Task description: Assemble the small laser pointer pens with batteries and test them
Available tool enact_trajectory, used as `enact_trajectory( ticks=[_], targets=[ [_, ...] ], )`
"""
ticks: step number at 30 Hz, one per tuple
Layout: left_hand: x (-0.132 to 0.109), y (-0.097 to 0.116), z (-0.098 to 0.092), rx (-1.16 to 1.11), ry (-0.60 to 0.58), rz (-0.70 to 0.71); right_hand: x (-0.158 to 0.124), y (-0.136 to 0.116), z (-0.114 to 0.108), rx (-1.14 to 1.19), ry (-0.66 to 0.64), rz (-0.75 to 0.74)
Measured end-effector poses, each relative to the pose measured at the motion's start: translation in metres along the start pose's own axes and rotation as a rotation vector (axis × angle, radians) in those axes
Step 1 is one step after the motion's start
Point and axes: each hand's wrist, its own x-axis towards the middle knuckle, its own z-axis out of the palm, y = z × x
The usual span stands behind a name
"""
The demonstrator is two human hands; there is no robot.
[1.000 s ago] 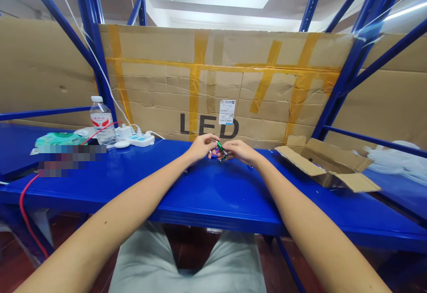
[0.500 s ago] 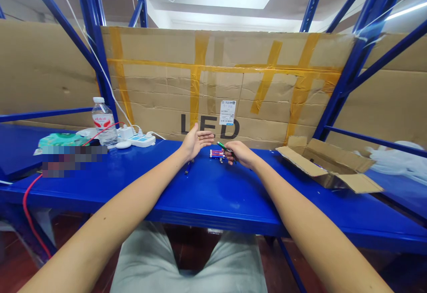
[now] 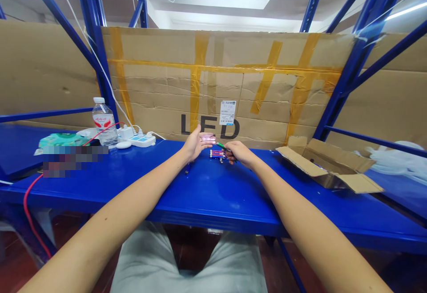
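Note:
My right hand (image 3: pixel 237 152) is closed around a slim green pen-like torch (image 3: pixel 222 146), its tip pointing left. Facing that tip, my left hand (image 3: pixel 197 143) is held up with its fingers stretched out and nothing in it; a bright pinkish light falls on its fingers. Below and between the hands, several slim pen-like items (image 3: pixel 217 154) in red and blue lie side by side on the blue table (image 3: pixel 213 195). Another dark slim item (image 3: pixel 187 170) lies under my left wrist, partly hidden.
An open cardboard box (image 3: pixel 328 161) stands on the right, near white plastic bags (image 3: pixel 398 161). At the left are a water bottle (image 3: pixel 104 124), a power strip (image 3: pixel 143 140) and a green packet (image 3: pixel 62 140). Cardboard (image 3: pixel 160 92) lines the back.
Light now shines on the fingers of my left hand, where none showed before. Both hands have shifted only slightly, the left one a little to the right.

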Motion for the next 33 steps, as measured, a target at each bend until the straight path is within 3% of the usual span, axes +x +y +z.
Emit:
enact_trajectory(
  ticks=[9,20,27,33],
  targets=[
    [-0.003,-0.002,0.004,-0.068,0.019,-0.003,-0.003,-0.006,0.004,0.053,0.019,0.069],
    [-0.003,-0.002,0.003,-0.077,0.032,0.017,0.001,-0.006,0.0,-0.033,0.212,0.085],
    [-0.001,-0.004,0.002,-0.074,0.012,0.027,-0.003,-0.012,0.002,-0.04,0.138,0.13],
    [-0.002,-0.003,0.002,-0.088,-0.007,0.026,-0.005,-0.013,0.003,0.037,0.241,0.123]
  ],
)
